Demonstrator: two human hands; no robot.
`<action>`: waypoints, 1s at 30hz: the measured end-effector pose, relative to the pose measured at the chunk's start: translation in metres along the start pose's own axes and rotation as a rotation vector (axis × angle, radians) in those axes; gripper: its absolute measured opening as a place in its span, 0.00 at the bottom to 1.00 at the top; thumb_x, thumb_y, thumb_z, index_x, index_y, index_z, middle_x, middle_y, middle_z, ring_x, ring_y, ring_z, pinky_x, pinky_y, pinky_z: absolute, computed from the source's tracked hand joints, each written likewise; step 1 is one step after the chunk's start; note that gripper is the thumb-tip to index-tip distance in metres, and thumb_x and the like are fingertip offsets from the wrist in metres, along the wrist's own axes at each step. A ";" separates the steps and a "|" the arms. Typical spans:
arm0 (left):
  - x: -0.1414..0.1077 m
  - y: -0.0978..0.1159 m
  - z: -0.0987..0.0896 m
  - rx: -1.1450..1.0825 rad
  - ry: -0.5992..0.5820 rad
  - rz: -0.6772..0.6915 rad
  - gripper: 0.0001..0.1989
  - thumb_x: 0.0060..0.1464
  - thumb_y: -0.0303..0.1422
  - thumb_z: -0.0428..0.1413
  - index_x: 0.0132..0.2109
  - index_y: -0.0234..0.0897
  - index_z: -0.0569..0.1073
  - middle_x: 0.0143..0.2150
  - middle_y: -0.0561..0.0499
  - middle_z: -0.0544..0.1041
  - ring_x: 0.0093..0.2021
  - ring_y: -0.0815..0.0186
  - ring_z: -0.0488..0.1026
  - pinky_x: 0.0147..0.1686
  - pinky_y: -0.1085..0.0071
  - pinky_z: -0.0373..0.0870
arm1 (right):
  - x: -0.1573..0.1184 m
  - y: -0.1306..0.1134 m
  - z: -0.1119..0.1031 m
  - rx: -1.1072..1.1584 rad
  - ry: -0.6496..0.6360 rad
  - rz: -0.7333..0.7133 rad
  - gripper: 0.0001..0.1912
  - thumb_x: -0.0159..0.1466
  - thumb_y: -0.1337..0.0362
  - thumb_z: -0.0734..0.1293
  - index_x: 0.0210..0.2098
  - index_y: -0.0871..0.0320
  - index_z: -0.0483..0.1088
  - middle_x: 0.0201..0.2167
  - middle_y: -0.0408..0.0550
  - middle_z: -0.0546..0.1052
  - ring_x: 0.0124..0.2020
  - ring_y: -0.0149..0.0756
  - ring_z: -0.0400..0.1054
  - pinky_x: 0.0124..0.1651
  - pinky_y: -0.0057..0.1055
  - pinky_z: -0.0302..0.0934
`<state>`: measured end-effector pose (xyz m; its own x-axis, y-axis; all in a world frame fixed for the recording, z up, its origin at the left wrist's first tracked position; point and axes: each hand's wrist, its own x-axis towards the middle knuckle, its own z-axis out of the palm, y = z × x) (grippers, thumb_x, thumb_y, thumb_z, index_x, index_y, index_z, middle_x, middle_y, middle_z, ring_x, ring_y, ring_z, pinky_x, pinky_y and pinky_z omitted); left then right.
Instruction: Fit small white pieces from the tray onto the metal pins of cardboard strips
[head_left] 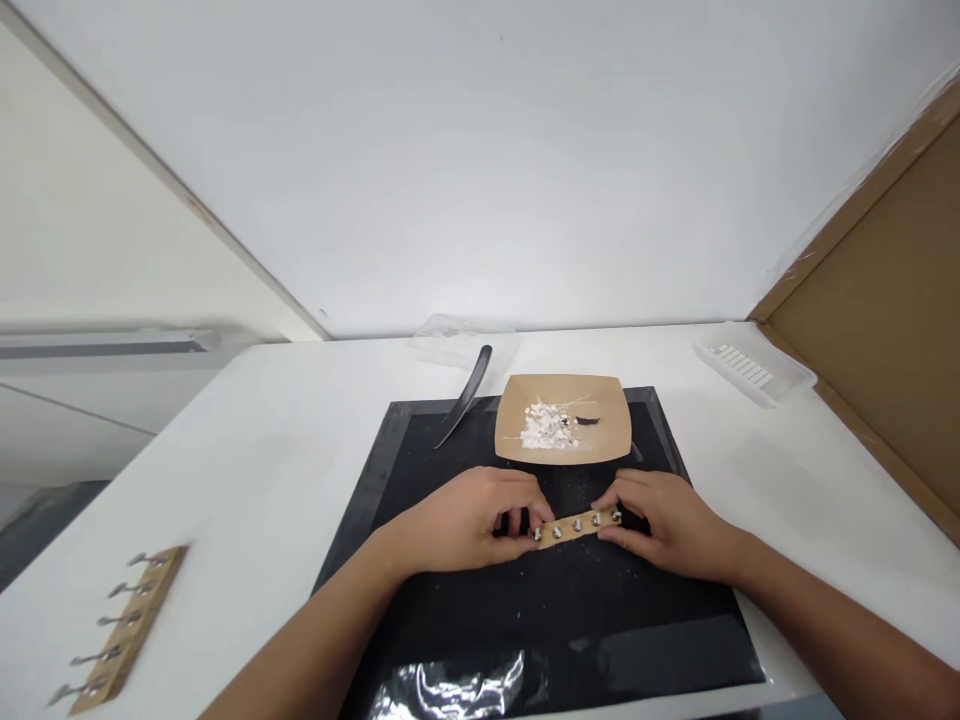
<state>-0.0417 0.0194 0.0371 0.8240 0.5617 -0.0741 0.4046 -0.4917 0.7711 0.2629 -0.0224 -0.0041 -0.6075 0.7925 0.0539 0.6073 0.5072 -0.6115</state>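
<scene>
My left hand (pixel 480 515) pinches the left end of a narrow wooden strip (pixel 568 528) between thumb and fingers. At the strip's other end, my right hand (pixel 667 522) grips it the same way. Several small shiny metal pieces stand in a row along the strip, much like the hooks on the rack at the left; their exact shape is too small to tell. Held at a slight tilt, its right end higher in view, the strip is over a black mat (pixel 585 610). Just beyond the hands is a brown paper tray (pixel 510 425) with white bits and a dark sliver in it.
Dark curved tweezers (pixel 469 390) lie at the mat's far left edge, near a clear plastic bag (pixel 450 340). On the white table (pixel 277 470), a blurred wooden rack with metal hooks (pixel 139 630) is at the left. A clear plastic box (pixel 757 365) stands at the back right.
</scene>
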 end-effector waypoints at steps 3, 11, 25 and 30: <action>0.001 -0.001 0.001 0.013 0.004 -0.007 0.07 0.59 0.27 0.63 0.45 0.39 0.82 0.40 0.52 0.80 0.31 0.72 0.76 0.32 0.77 0.72 | 0.000 -0.001 -0.001 0.000 0.000 -0.004 0.11 0.72 0.56 0.70 0.49 0.54 0.76 0.39 0.45 0.78 0.37 0.36 0.72 0.39 0.30 0.60; -0.001 -0.004 0.002 0.037 -0.004 0.048 0.10 0.60 0.23 0.60 0.45 0.40 0.83 0.39 0.52 0.80 0.32 0.72 0.75 0.33 0.76 0.72 | 0.000 -0.002 -0.001 -0.016 -0.004 0.009 0.11 0.73 0.55 0.69 0.49 0.54 0.76 0.39 0.45 0.78 0.37 0.36 0.72 0.40 0.31 0.62; -0.003 -0.003 -0.002 0.051 -0.027 0.027 0.12 0.59 0.21 0.60 0.44 0.40 0.84 0.38 0.52 0.80 0.32 0.71 0.75 0.33 0.77 0.71 | 0.000 -0.001 0.000 -0.024 -0.011 0.006 0.12 0.73 0.54 0.69 0.49 0.54 0.76 0.39 0.46 0.79 0.37 0.36 0.72 0.40 0.32 0.62; -0.003 -0.003 -0.001 0.062 -0.024 0.018 0.13 0.57 0.20 0.60 0.43 0.40 0.83 0.38 0.53 0.79 0.31 0.72 0.74 0.32 0.78 0.70 | 0.000 -0.001 0.000 -0.021 -0.008 0.002 0.12 0.73 0.54 0.69 0.49 0.54 0.76 0.39 0.46 0.78 0.37 0.36 0.72 0.40 0.31 0.62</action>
<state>-0.0457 0.0203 0.0356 0.8404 0.5366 -0.0759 0.4125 -0.5425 0.7318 0.2622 -0.0224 -0.0031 -0.6104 0.7907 0.0466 0.6191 0.5129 -0.5947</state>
